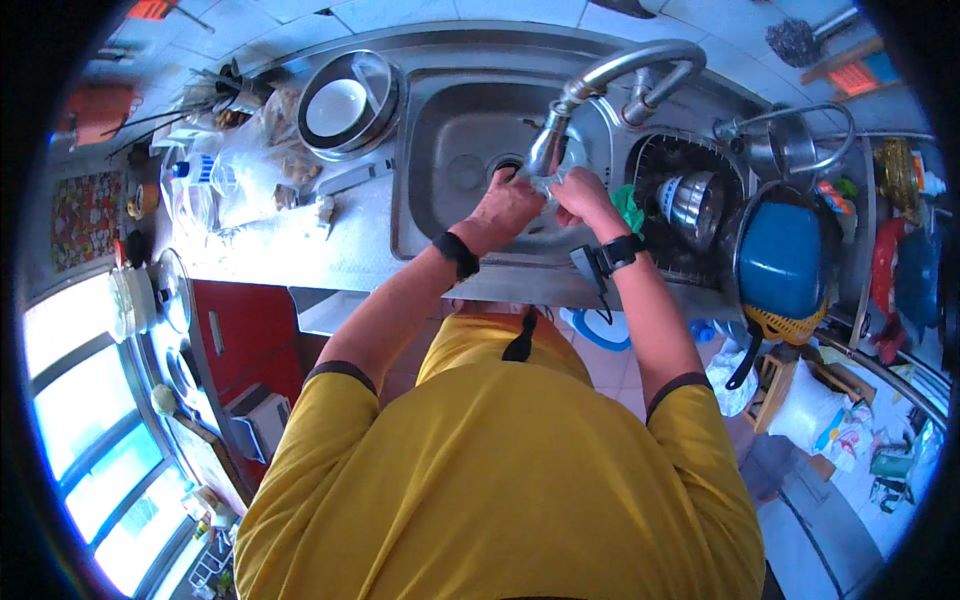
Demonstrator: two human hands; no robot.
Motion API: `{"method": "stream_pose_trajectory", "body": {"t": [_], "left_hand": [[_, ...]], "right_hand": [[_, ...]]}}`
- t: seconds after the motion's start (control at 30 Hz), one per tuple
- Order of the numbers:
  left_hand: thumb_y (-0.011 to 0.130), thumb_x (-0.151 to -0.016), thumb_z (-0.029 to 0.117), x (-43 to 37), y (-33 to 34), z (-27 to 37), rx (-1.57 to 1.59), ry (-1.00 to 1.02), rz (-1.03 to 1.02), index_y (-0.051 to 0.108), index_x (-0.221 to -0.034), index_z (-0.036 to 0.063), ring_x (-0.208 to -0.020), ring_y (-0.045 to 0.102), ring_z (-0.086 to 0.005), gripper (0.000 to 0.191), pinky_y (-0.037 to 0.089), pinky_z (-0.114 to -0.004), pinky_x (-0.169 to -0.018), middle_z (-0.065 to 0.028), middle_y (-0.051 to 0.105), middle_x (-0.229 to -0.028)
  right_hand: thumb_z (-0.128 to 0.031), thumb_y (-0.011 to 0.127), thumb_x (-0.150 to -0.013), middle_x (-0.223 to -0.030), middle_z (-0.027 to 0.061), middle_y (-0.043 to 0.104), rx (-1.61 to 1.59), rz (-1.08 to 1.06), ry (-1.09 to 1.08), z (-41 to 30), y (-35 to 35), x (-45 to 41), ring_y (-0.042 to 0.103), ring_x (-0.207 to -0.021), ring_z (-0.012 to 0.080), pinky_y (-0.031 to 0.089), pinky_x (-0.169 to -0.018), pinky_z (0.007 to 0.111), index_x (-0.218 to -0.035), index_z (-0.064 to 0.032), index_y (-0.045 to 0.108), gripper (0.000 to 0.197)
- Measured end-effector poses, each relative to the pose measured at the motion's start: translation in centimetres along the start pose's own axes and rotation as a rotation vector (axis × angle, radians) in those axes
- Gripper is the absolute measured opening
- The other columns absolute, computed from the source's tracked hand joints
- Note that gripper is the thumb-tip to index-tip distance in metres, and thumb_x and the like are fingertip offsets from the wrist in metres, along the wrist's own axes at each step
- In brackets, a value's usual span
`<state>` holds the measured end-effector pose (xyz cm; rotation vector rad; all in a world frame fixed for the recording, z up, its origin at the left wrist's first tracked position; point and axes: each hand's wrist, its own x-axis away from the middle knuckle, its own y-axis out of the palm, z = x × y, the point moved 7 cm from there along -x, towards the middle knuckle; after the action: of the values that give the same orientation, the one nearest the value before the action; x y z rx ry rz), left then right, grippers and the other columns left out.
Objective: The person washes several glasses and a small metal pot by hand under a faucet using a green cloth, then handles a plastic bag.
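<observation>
My left hand (510,208) and my right hand (582,196) are close together over the stainless steel sink (442,172), right below the spout of the metal faucet (551,142). Between them is a clear, see-through item (546,184), with the fingers of both hands curled on it. Its kind and full outline are hard to make out behind the spout and fingers. The drain (504,165) lies just beyond my left fingertips. A green cloth (627,210) hangs at the sink's right edge, beside my right wrist.
Left of the sink stand a metal pan (309,135) with a white bowl (336,108) in it, and clear plastic bags (259,150). On the right are a dark drainer basket (652,232) holding metal bowls (690,206), and a blue basin (780,259). The faucet arches over the sink.
</observation>
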<state>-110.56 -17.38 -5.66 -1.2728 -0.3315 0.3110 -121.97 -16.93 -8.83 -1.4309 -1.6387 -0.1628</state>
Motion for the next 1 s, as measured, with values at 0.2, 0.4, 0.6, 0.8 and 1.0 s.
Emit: {"method": "stream_pose_trajectory", "body": {"t": [0.2, 0.4, 0.6, 0.8, 1.0], "left_hand": [[0.057, -0.090, 0.027, -0.3, 5.1, -5.9, 1.167, -0.497, -0.088, 0.069, -0.102, 0.0062, -0.087, 0.058, -0.0111, 0.027, 0.044, -0.026, -0.076, -0.0036, 0.068, -0.100], [0.064, -0.085, 0.026, -0.9, 3.9, -4.0, 1.845, -0.699, -0.174, 0.067, -0.103, 0.0075, -0.083, 0.058, -0.0116, 0.025, 0.046, -0.028, -0.076, -0.0037, 0.066, -0.096], [0.041, -0.096, 0.027, -0.8, 6.3, -4.1, 2.094, -0.999, -0.229, 0.054, -0.122, 0.0131, -0.100, 0.057, -0.0169, 0.032, 0.041, -0.049, -0.092, -0.0029, 0.061, -0.115], [0.043, -0.095, 0.027, -1.6, 7.4, -3.2, 1.908, -0.593, -0.188, 0.051, -0.125, 0.0089, -0.111, 0.053, -0.0186, 0.035, 0.038, -0.052, -0.095, -0.0059, 0.056, -0.124], [0.042, -0.096, 0.018, -1.5, 4.0, -0.1, 2.085, -0.328, -0.100, 0.042, -0.134, 0.0053, -0.125, 0.045, -0.0192, 0.040, 0.039, -0.035, -0.099, -0.0092, 0.049, -0.133]], "right_hand": [[-0.044, 0.060, -0.086, -0.096, 0.0157, 0.066, 0.083, 0.253, -0.268, 0.2, -1.4, 0.1, 0.065, -0.093, 0.0299, 0.050, -0.083, 0.036, -0.110, -0.0014, 0.060, 0.049], [-0.042, 0.070, -0.077, -0.131, 0.0170, 0.043, -0.222, 0.291, -0.618, 1.8, -0.1, 2.2, 0.044, -0.121, 0.0319, 0.037, -0.101, 0.039, -0.134, -0.0126, 0.040, 0.070], [-0.036, 0.072, -0.075, -0.116, 0.0193, 0.050, -0.083, 0.487, -0.737, 0.9, -0.7, 2.8, 0.051, -0.106, 0.0351, 0.044, -0.088, 0.040, -0.122, -0.0121, 0.047, 0.058], [-0.036, 0.070, -0.076, -0.095, 0.0230, 0.058, -0.069, 0.726, -0.537, 2.4, -1.7, 0.9, 0.058, -0.084, 0.0415, 0.048, -0.070, 0.045, -0.106, -0.0088, 0.054, 0.044], [-0.043, 0.062, -0.083, -0.087, 0.0133, 0.063, -0.809, 0.349, -0.018, 4.5, 0.7, -0.6, 0.063, -0.072, 0.0310, 0.052, -0.059, 0.042, -0.100, -0.0049, 0.056, 0.042]]}}
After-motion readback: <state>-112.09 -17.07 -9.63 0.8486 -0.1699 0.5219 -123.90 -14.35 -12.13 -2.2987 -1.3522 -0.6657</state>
